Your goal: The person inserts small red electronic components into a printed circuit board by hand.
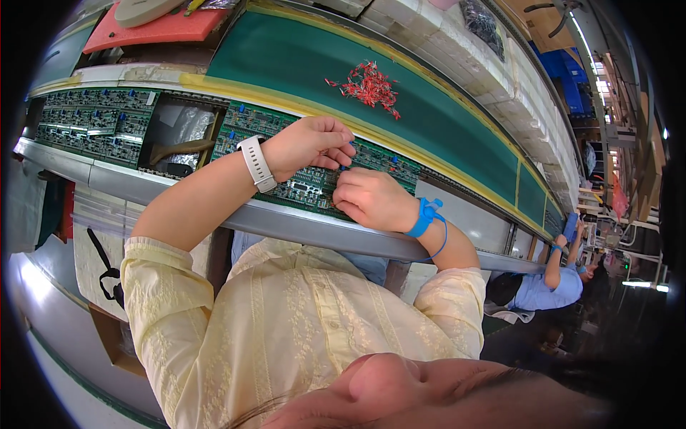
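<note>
A green circuit board, crowded with small parts and a few blue ones, lies in the rail track under both hands. Over its far edge, my left hand is curled with thumb and fingers drawn together; whatever they pinch is too small to make out. My right hand is closed low over the same board, its fingertips down among the parts and their contents hidden. Beyond the hands, a loose pile of small red parts with thin leads lies on the green work surface.
More populated circuit boards sit in the track at left. A metal rail runs along the near edge. A blue wrist strap with a cord circles my right wrist. Red foam lies far left. Another person works at right.
</note>
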